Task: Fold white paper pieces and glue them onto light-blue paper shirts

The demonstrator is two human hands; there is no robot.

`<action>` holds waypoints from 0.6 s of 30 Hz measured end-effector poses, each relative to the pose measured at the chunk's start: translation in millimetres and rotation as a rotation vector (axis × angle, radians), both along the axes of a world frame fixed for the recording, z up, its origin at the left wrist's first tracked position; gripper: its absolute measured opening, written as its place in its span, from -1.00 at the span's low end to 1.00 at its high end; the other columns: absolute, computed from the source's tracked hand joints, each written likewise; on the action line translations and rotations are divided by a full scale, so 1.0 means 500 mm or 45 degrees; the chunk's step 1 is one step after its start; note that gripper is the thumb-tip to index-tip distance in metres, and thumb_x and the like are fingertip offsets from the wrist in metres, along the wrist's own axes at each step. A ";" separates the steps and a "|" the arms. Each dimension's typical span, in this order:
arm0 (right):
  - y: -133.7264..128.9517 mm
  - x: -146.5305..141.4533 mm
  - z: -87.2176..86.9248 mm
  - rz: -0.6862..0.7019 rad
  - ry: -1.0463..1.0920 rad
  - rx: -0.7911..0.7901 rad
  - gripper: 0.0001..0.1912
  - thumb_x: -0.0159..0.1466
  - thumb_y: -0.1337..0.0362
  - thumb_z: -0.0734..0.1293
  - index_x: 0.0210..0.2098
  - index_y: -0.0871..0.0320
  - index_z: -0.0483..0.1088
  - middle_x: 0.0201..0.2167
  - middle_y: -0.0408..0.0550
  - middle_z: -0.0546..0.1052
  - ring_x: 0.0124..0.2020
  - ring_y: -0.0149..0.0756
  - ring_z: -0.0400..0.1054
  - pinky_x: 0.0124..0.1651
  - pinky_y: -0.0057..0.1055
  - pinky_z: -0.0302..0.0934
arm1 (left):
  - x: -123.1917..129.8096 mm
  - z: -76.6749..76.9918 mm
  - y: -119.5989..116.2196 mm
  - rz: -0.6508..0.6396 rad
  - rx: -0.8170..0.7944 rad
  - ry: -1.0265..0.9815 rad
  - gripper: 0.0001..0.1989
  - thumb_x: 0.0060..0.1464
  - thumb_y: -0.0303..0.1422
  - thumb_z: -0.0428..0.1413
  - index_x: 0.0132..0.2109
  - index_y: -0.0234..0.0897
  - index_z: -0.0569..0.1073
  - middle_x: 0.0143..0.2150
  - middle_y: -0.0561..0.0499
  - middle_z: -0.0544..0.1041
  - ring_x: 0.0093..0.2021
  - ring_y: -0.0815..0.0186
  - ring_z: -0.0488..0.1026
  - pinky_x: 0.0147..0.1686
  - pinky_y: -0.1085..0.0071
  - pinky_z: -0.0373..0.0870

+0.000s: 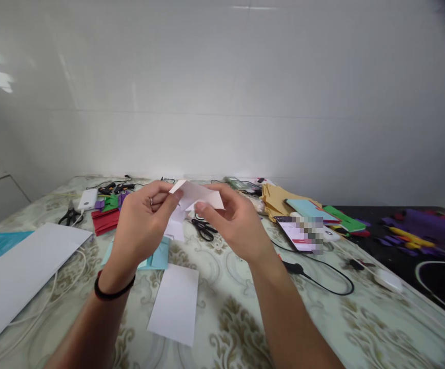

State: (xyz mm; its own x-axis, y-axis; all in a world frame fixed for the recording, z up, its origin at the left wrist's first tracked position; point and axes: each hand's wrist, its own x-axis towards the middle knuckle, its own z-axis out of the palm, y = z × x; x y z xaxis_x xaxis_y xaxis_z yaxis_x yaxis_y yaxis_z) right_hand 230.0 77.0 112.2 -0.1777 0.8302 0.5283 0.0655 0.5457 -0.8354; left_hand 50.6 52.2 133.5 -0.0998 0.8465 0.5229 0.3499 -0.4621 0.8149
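Between both hands, raised over the table, is a small piece of white paper (197,193) with a crease across it. My left hand (147,218) pinches its left end between thumb and fingers; a ring and a dark wristband show on that side. At the right end my right hand (240,220) grips the paper, thumb on the near face and fingers behind. Below the hands lie more white paper (175,229), light blue paper (157,256) partly behind my left wrist, and a flat white sheet (175,305).
Black-handled scissors (204,229) lie just beyond the hands. At left are a large white sheet (34,277), a red paper stack (105,221) and other scissors (69,215). A phone (299,233), yellow paper (284,200) and a black cable (338,292) occupy the right.
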 end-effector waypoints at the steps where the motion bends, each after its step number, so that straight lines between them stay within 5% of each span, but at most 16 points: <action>1: 0.003 0.000 -0.001 0.058 0.046 -0.051 -0.74 0.29 0.10 0.47 -0.10 0.09 0.51 -0.22 -0.06 0.59 -0.19 -0.23 0.51 -0.09 -0.25 0.46 | -0.001 0.000 0.001 -0.038 -0.021 -0.051 -0.87 0.20 -0.28 0.21 -0.24 -0.23 0.60 -0.55 0.12 0.52 -0.64 0.43 0.28 -0.65 0.52 0.15; 9: 0.009 -0.002 -0.003 0.060 0.151 -0.071 -0.78 0.22 0.13 0.52 -0.30 0.13 0.51 -0.38 -0.14 0.50 -0.33 -0.33 0.39 -0.26 -0.38 0.39 | -0.014 -0.010 0.011 -0.371 -0.165 -0.128 -0.88 0.14 -0.31 0.32 -0.20 -0.23 0.63 -0.40 0.03 0.66 -0.46 0.31 0.55 -0.49 0.48 0.43; 18: 0.002 -0.012 0.003 0.011 0.241 0.023 -0.86 0.27 0.18 0.46 -0.33 0.11 0.49 -0.40 -0.15 0.54 -0.40 -0.37 0.45 -0.31 -0.43 0.42 | -0.001 -0.014 0.016 -0.336 -0.059 -0.038 -0.84 0.23 -0.32 0.22 -0.17 -0.27 0.68 -0.44 0.04 0.62 -0.52 0.37 0.45 -0.58 0.51 0.30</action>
State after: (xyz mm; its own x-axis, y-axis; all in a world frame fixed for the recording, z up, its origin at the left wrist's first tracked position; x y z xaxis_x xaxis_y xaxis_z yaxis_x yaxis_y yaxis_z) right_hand 223.9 78.1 113.6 -0.0810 0.8193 0.5676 -0.0970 0.5603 -0.8226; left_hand 50.3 60.1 126.3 0.1125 0.8683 0.4832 0.1976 -0.4961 0.8455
